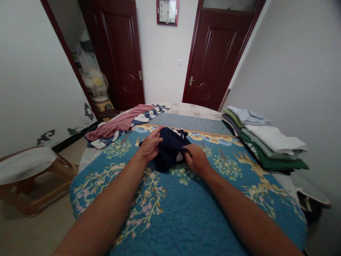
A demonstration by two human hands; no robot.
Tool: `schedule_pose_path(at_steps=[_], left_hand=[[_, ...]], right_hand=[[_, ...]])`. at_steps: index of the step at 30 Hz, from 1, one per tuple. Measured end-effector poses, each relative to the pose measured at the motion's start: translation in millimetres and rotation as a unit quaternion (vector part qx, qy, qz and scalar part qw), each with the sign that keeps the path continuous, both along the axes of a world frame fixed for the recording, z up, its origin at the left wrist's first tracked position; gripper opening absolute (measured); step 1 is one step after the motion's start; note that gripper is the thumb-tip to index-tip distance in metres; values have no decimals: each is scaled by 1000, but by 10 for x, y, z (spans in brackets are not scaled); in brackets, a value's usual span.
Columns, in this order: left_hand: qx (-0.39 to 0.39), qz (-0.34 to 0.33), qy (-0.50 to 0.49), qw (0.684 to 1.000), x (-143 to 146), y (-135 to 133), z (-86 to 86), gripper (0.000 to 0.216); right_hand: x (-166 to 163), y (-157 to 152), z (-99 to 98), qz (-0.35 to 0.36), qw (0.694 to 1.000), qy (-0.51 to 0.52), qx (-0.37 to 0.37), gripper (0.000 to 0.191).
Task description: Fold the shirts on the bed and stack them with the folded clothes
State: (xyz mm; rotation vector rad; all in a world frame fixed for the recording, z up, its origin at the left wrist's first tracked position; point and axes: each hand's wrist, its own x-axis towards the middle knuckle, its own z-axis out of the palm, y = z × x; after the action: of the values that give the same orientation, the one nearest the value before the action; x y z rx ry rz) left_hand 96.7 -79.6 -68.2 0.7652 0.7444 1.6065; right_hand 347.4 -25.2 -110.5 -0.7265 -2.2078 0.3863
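A dark navy garment [172,145] is bunched up over the middle of the table, with a black, white and red patterned part showing at its far side. My left hand [150,145] holds its left side, the thumb in front and the fingers fairly straight along the cloth. At the near right edge, my right hand [197,159] has closed its fingers round the fabric. Between the hands a small light patch shows inside a fold. The exact kind of garment cannot be made out.
A blue floral quilted cover [191,209] lies over the round table. Folded clothes [274,142] are stacked at the right; a loose pink garment [119,122] and striped cloth [149,115] lie at the far left. A stool [34,174] stands left, below table height.
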Motion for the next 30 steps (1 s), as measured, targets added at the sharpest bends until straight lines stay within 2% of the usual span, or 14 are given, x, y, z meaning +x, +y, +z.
schedule_pose_path(at_steps=[5, 10, 12, 16, 17, 19, 21, 22, 24, 27, 28, 30], left_hand=[[-38, 26, 30, 998, -47, 48, -43, 91], [-33, 22, 46, 998, -30, 53, -48, 96], [-28, 15, 57, 998, -15, 44, -45, 95], [-24, 19, 80, 996, 10, 48, -57, 92], [-19, 21, 84, 996, 14, 53, -62, 93], [-10, 25, 90, 996, 15, 66, -73, 94], [-7, 30, 93, 995, 9, 76, -81, 96], [-9, 33, 94, 995, 5, 79, -84, 96], [-15, 36, 92, 995, 2, 78, -87, 96], [-16, 44, 82, 996, 20, 69, -81, 97], [-16, 46, 76, 996, 30, 67, -77, 98], [-14, 51, 60, 997, 44, 68, -68, 97]], right_hand=[[246, 224, 34, -35, 974, 134, -180, 39], [316, 388, -32, -50, 933, 243, -261, 43], [261, 404, -47, -42, 895, 310, -318, 39], [152, 390, -43, -28, 781, 418, -463, 32], [146, 386, -40, -26, 765, 422, -486, 32], [165, 381, -34, -12, 756, 407, -512, 35], [211, 374, -26, 13, 774, 366, -516, 44], [236, 366, -21, 27, 794, 335, -506, 48], [272, 323, -6, 51, 857, 248, -449, 50], [262, 172, 31, 47, 961, 108, -249, 52], [241, 101, 48, 45, 983, 66, -165, 59], [181, -47, 85, 50, 999, -15, -14, 75]])
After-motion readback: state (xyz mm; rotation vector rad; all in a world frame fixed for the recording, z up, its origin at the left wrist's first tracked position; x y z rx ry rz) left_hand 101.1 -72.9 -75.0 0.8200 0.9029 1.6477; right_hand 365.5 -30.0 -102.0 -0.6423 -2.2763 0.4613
